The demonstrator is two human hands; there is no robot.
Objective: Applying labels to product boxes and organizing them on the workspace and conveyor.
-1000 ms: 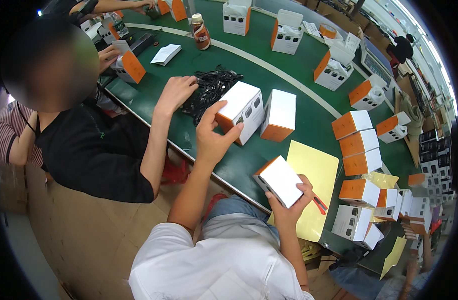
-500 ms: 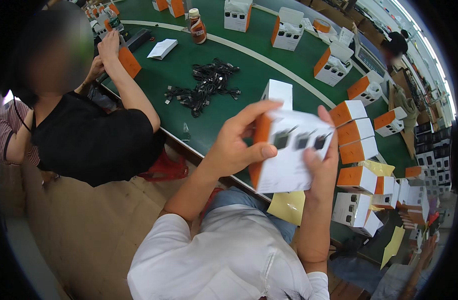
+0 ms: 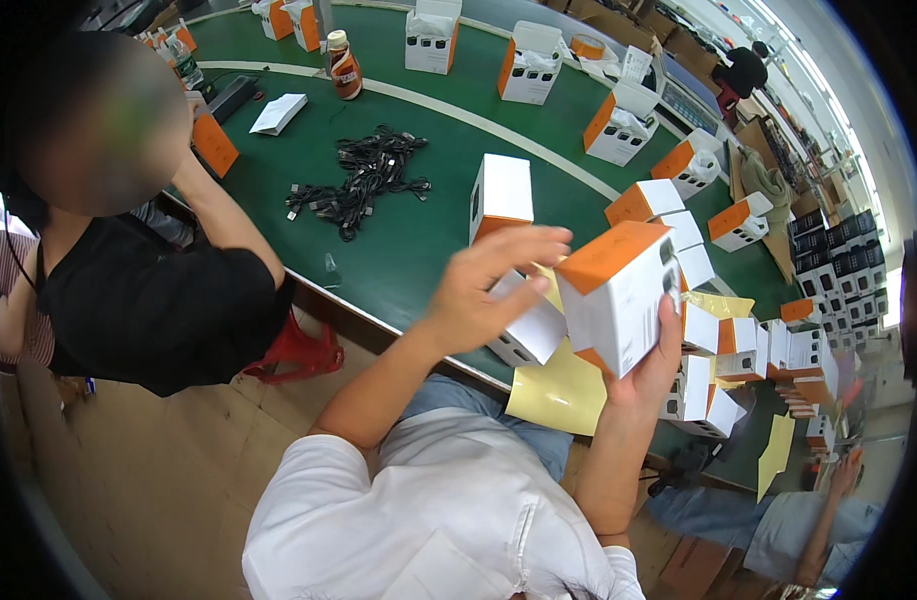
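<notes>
Over the table's near edge, my right hand (image 3: 647, 368) grips a white-and-orange product box (image 3: 619, 315) from below and its right side. The box is tilted, with an orange panel upward and a white side toward me; its printed pictures show only at the right edge. Just left of it is my left hand (image 3: 489, 287), fingers stretched and apart, holding nothing. Under that hand lies another white box (image 3: 531, 330), partly hidden. Behind it stands a white box with an orange side (image 3: 504, 190). A yellow sheet (image 3: 554, 398) hangs at the table edge.
Black cables (image 3: 369, 180) lie heaped on the green table (image 3: 279, 240). A brown bottle (image 3: 345, 68) and folded white paper (image 3: 279, 114) are beyond. Several boxes (image 3: 669, 225) line the right. A person in black (image 3: 169, 290) sits at left near a red stool (image 3: 304, 350).
The box has turned in my right hand, its printed face swinging away to the right and an orange panel coming up. My left hand has let go of it. The whole view has shifted.
</notes>
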